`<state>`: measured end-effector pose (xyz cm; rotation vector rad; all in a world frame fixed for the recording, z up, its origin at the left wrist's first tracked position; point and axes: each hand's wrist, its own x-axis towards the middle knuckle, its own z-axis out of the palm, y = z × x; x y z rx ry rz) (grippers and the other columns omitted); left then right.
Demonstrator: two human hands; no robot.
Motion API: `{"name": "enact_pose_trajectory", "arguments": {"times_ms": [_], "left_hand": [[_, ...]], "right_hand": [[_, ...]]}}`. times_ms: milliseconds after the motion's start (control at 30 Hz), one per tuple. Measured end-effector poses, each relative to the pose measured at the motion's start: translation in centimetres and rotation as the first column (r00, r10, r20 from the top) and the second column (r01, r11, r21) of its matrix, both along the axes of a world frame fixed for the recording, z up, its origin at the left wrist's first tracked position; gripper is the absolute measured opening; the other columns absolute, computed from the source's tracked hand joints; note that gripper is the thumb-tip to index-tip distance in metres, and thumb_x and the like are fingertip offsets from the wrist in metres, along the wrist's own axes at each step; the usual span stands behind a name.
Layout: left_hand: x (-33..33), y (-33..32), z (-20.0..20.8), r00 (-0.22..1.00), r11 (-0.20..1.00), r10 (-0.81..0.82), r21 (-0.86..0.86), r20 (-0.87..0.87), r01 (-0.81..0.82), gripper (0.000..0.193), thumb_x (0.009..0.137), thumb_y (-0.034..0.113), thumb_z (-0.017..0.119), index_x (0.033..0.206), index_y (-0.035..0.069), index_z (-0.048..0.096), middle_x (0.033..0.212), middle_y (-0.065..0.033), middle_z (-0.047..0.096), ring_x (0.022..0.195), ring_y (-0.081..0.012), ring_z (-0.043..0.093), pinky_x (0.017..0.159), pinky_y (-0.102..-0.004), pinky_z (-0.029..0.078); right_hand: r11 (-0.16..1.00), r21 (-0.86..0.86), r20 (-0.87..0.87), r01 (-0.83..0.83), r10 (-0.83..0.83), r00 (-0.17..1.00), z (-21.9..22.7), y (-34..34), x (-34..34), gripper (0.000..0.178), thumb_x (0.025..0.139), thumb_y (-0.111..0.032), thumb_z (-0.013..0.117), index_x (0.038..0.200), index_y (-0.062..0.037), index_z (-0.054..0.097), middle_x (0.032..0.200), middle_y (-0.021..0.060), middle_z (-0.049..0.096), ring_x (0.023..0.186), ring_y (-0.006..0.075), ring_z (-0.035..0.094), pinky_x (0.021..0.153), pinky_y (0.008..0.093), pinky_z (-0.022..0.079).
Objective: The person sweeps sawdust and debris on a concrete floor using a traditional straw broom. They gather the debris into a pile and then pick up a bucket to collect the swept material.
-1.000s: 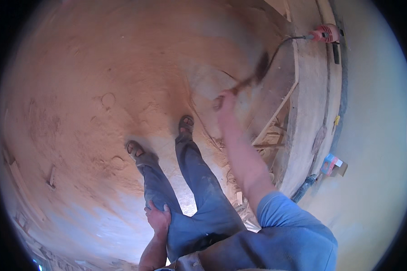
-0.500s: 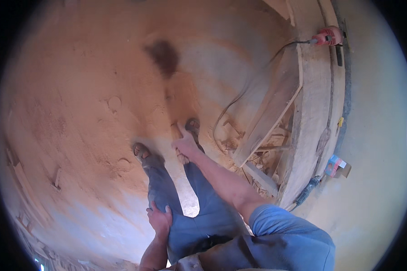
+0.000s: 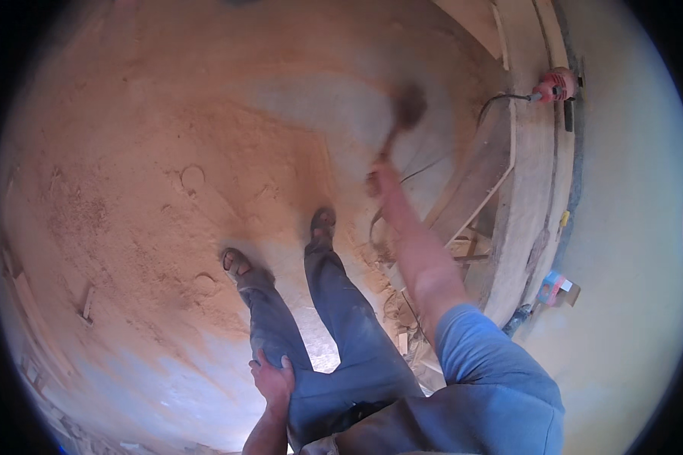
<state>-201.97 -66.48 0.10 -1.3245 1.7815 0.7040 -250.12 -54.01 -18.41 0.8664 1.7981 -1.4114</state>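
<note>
My right hand (image 3: 381, 182) is stretched forward, closed round the handle of a brush (image 3: 410, 106). The brush has a dark head, smeared by motion, held over the dusty floor (image 3: 281, 144) ahead and to the right of my feet. Whether its bristles touch the floor I cannot tell. My left hand (image 3: 273, 378) rests on my left thigh, thumb apart from the fingers, holding nothing. Brown dust like sawdust covers much of the floor, and a paler swept-looking patch lies around the brush.
A long wooden bench (image 3: 535, 167) runs along the right side, with a red corded power tool (image 3: 555, 85) on it. Farther down are a small blue and pink box (image 3: 555, 290) and a dark tool (image 3: 517, 320). A slanted board (image 3: 474, 186) stands beside the bench. Wood scraps (image 3: 34, 311) lie at the left.
My right hand has swung forward and to the right with the brush, from near my feet toward the bench. The left hand stays on the thigh.
</note>
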Motion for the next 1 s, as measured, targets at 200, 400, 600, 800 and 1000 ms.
{"name": "enact_pose_trajectory", "arguments": {"times_ms": [200,400,600,800,1000], "left_hand": [[-2.2,-1.8,1.1,0.999,0.999,-0.035,0.028,0.031,0.034,0.075,0.081,0.035,0.068,0.141,0.002,0.039,0.128,-0.0314,0.046,0.112,-0.0447,0.055,0.095,-0.0491,0.047],[-5.9,-3.4,1.7,0.995,0.991,-0.014,0.137,0.103,0.000,0.079,0.081,0.036,0.068,0.146,0.005,0.033,0.130,-0.0309,0.045,0.114,-0.0448,0.054,0.096,-0.0490,0.046],[-10.7,-1.9,-0.5,0.965,0.982,0.157,0.069,0.211,-0.174,0.083,0.079,0.035,0.069,0.147,0.008,0.030,0.135,-0.0308,0.042,0.115,-0.0467,0.053,0.097,-0.0499,0.046],[-15.7,2.3,-0.4,0.915,0.949,0.233,0.129,0.329,-0.288,0.089,0.079,0.038,0.070,0.149,0.005,0.027,0.144,-0.0306,0.034,0.123,-0.0475,0.047,0.103,-0.0497,0.042],[-19.8,2.7,0.5,0.908,0.875,0.302,0.293,0.291,-0.385,0.095,0.077,0.041,0.071,0.151,0.004,0.024,0.148,-0.0311,0.031,0.131,-0.0443,0.042,0.108,-0.0460,0.038]], "right_hand": [[0.919,-0.181,0.120,-0.350,0.374,0.920,9.1,-12.4,10.1,0.070,0.074,-0.005,0.062,0.142,-0.0135,0.045,0.060,0.0007,0.050,0.046,0.0133,0.046,0.039,0.0312,0.039],[0.943,-0.332,0.307,0.025,0.083,0.948,8.5,-7.4,1.5,0.022,0.077,-0.006,0.060,0.098,-0.0105,0.057,0.058,0.0005,0.048,0.046,0.0129,0.046,0.039,0.0299,0.039],[0.941,-0.143,-0.149,0.306,-0.326,0.933,-0.4,-1.2,-19.7,0.013,0.070,-0.002,0.061,0.075,-0.0109,0.053,0.065,0.0034,0.051,0.053,0.0208,0.053,0.042,0.0370,0.042],[0.963,-0.118,0.008,0.243,-0.244,0.970,-3.5,-3.6,-31.6,0.034,0.073,-0.009,0.060,0.059,-0.0163,0.030,0.051,0.0000,0.033,0.036,0.0152,0.032,0.034,0.0314,0.026],[0.830,0.368,-0.149,-0.418,0.497,0.855,-9.9,-8.6,-22.6,0.033,0.075,-0.014,0.069,0.101,0.0007,0.055,0.068,0.0103,0.058,0.049,0.0241,0.057,0.043,0.0405,0.045]]}}
